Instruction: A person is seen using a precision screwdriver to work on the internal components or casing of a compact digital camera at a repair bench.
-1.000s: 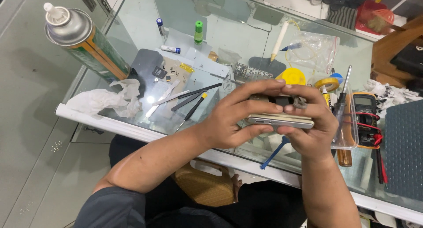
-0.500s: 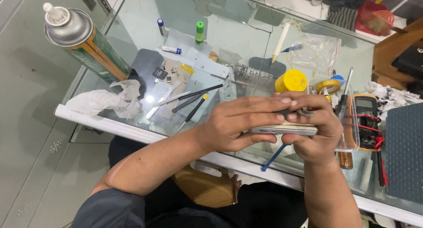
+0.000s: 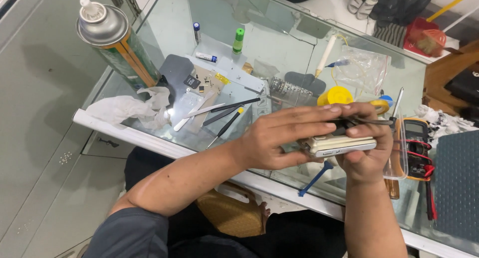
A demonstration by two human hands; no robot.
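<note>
Silver-edged phone [image 3: 344, 146] pinched between both hands above the glass surface [image 3: 279, 48].
Left hand [image 3: 282, 138] curls closed over its end, right hand [image 3: 366, 156] grips it from below; tall spray can [image 3: 114, 46] with green-and-orange label stands far left, clear plastic bag [image 3: 366, 68] behind.

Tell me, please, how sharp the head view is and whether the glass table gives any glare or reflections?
Head view: the left hand, right hand and the phone they grip are fairly sharp; the glass table shows pale, even reflections without harsh glare, with the floor visible through it; the spray can looms large near the frame's corner.
</note>
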